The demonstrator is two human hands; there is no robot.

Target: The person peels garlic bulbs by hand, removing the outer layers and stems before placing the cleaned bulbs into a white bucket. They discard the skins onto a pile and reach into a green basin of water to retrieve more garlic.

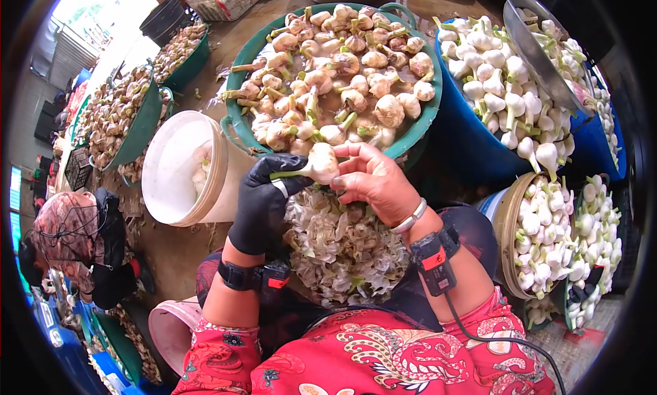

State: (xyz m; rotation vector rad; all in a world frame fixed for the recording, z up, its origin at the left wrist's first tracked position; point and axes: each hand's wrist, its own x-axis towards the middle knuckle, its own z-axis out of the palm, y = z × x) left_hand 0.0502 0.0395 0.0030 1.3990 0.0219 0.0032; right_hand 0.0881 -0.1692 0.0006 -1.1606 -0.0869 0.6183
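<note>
My left hand, in a black glove, is closed on the green stem of a garlic bulb. The thumb and fingertips of my bare right hand pinch the bulb's right side. Both hands are just over the near rim of a round green basin, where many unpeeled garlic bulbs with cut stems sit in cloudy water. Under my hands, between my knees, lies a heap of loose garlic skins; what holds it is hidden.
A tilted white bucket stands left, with some garlic inside. Peeled white bulbs fill a blue tub, a metal basin leaning on it, and a bucket at right. Green tubs of garlic and a person in a patterned cap are left.
</note>
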